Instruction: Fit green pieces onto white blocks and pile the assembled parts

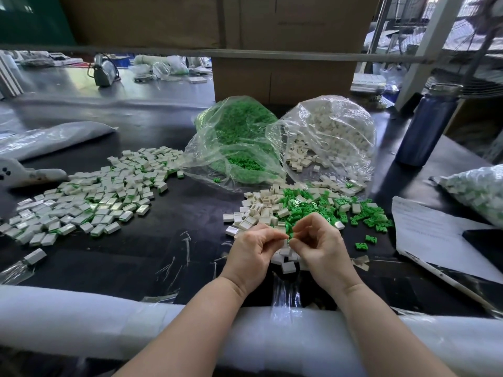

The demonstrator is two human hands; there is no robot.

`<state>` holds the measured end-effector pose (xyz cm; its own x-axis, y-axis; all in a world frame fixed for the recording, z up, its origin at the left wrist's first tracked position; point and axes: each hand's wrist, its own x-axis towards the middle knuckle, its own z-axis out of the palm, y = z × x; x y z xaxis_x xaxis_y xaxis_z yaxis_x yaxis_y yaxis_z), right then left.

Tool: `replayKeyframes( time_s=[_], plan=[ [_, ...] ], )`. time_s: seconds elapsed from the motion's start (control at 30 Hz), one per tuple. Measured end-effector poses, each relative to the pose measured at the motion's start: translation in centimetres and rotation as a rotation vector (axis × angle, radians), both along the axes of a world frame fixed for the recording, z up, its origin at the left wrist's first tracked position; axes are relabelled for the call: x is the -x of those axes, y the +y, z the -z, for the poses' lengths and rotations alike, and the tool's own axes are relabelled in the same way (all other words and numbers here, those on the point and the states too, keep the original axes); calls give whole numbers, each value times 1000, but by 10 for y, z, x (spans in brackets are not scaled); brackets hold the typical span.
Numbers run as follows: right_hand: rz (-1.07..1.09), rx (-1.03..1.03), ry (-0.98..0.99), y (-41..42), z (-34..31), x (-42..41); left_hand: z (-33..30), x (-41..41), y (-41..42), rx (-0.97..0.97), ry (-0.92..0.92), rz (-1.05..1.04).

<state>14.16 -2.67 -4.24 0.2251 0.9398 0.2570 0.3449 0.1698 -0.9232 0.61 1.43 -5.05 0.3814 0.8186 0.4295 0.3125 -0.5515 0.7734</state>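
Foam roll (pixel 109 317): soft white padding along the desk's near edge, at 6 o'clock; both forearms lie across it.
Left hand (pixel 250 254): fingers curled, thumb and forefinger pinched together at the meeting point with the other hand; what they pinch is too small to tell.
Right hand (pixel 318 248): fingers curled, tips pinched toward the left hand's; the part held is hidden.
White blocks (pixel 258 210): small glossy rectangular plastic pieces, loose at 12 o'clock of the hands, pointing every way.
Green pieces (pixel 326 210): small notched plastic bits, scattered at 1 o'clock, mixed with the blocks.
Assembled pile (pixel 89 197): white blocks with green edges, spread at 10 o'clock on the black desk (pixel 168 251).
Bags: clear crinkled plastic, green bag (pixel 236 142) and white bag (pixel 332 137), at 12 o'clock.
Bottle (pixel 427 123): dark blue cylinder, upright, at 2 o'clock.
Paper sheet (pixel 424 227): faint print, unreadable.
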Motion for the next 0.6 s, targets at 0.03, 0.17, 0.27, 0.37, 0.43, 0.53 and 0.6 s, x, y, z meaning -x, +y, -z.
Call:
replayKeyframes(
  time_s=[0.03,0.17,0.27,0.37,0.43,0.53,0.6],
  plan=[
    [-9,1,4,0,-1,0,0,0,0,-1,5,7],
    [-36,6,-11,-2,-3,-2,0,1,1,13,8,33],
    [-45,13,-15,-2,-3,-3,-1,2,0,20,14,46],
    [-56,21,-8,-1,-2,-4,-1,2,-1,17,23,57],
    [-59,23,-14,-1,-1,-4,-2,2,-1,12,30,63],
    [-59,24,-18,-1,-1,-5,-2,2,-1,3,39,67],
    [-57,27,-19,-1,-2,-5,-3,2,-1,0,43,68]
  ],
)
